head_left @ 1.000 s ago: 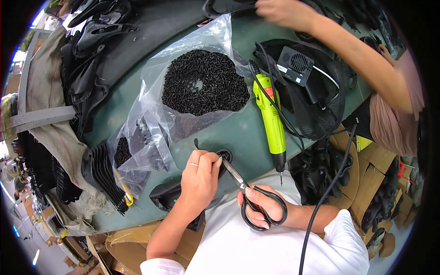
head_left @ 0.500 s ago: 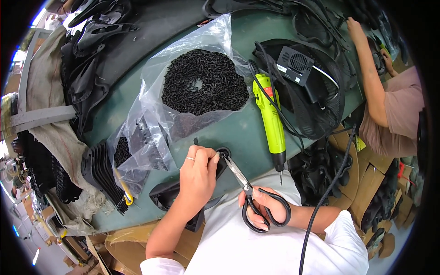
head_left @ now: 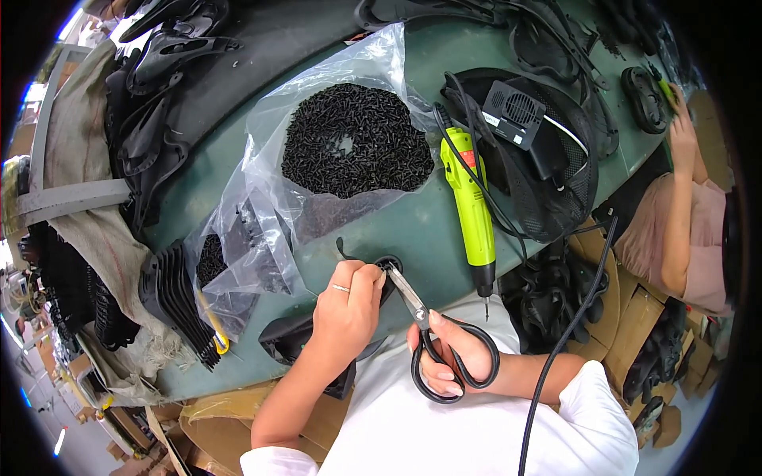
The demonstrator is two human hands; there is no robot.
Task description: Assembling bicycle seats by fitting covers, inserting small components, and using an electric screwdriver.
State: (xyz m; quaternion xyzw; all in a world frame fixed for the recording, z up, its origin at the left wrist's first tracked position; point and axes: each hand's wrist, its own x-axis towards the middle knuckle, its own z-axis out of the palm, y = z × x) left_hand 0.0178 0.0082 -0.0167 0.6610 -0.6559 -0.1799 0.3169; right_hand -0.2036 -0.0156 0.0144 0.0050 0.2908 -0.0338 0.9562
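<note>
My right hand (head_left: 451, 358) grips a pair of scissors (head_left: 419, 313), its fingers through the black handle loops. The metal blades reach up and left to a black part with a rounded, ring-like end (head_left: 388, 262). They look nearly together at that end; whether anything lies between them I cannot make out. Closed on the same black part is my left hand (head_left: 348, 305), which hides most of it. A thin black strip (head_left: 341, 248) sticks up beyond the knuckles. Just left of my left wrist, a black moulded piece (head_left: 286, 339) rests at the table's near edge.
A lime-green electric screwdriver (head_left: 468, 198) lies to the right, bit toward me, beside black mesh (head_left: 556, 214) and a black fan-like box (head_left: 514, 109). Black screws (head_left: 353, 143) fill a clear bag. A black cable crosses at right. At far right, a co-worker's hand (head_left: 683, 131) holds something green.
My left hand has shifted slightly down and right. The scissors' handle loops have drawn a little closer together. The co-worker's arm has pulled back from the table toward the right.
</note>
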